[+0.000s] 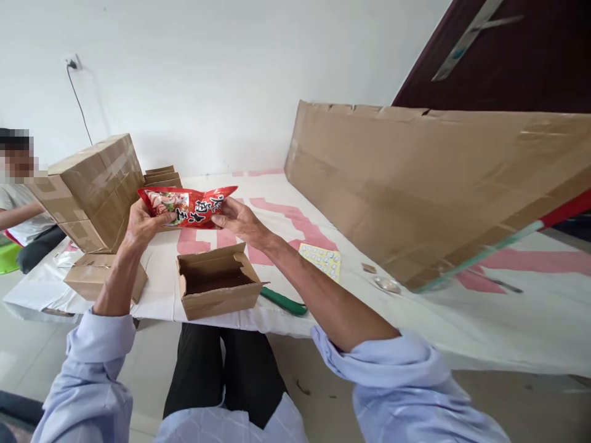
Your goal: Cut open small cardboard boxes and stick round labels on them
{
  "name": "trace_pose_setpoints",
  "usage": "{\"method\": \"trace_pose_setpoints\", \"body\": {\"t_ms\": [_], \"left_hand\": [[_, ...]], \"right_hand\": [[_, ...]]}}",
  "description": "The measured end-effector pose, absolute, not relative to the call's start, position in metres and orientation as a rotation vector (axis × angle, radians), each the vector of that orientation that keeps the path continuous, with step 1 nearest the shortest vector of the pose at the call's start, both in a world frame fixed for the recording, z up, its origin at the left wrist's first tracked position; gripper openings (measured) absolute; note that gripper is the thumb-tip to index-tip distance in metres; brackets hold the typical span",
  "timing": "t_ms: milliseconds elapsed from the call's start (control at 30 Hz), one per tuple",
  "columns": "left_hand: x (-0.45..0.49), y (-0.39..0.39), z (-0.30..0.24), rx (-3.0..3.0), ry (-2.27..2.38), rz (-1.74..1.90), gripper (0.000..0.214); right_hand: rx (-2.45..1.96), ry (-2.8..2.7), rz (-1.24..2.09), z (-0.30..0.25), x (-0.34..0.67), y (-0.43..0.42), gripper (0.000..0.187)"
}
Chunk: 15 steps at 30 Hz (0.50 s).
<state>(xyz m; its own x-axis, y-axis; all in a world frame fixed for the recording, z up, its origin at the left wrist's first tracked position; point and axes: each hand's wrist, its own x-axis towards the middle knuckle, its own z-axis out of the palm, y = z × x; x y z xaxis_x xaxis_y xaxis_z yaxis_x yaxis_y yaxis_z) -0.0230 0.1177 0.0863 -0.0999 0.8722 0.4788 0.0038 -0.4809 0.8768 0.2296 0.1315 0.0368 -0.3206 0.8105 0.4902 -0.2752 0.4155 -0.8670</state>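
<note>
A red printed food packet (191,208) is held up above the table, its lettered face toward me. My left hand (144,220) grips its left end, thumb across the front. On the packet's right end my right hand (237,221) is closed, thumb pressed on the face. Below and nearer to me stands an open cardboard box (221,301), its dark inside showing no contents I can make out. A green strip-like tool (284,302) lies just right of that box.
Left are a closed small carton (87,274) and a large taped carton (95,184); a person (21,203) sits beyond. Folded cardboard (162,176) stands behind. A big cardboard panel (415,178) leans along the right. A yellow sticker sheet (321,261) lies on the white cloth (351,314).
</note>
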Motion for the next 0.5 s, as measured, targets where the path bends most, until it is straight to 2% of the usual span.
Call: {"method": "trace_pose_setpoints", "body": {"t_ms": [233,400,500], "left_hand": [[-0.018,0.165,0.047,1.345,1.103,1.496,0.053],[-0.018,0.174,-0.001,1.259,1.206,1.391,0.053],[-0.026,0.178,-0.008,1.244,1.221,1.387,0.053]], "right_hand": [[-0.756,-1.419,1.345,0.01,0.22,0.194,0.043],[-0.866,-1.496,1.393,-0.016,0.217,0.197,0.035],[-0.895,-1.53,1.385,-0.016,0.223,0.191,0.035]]}}
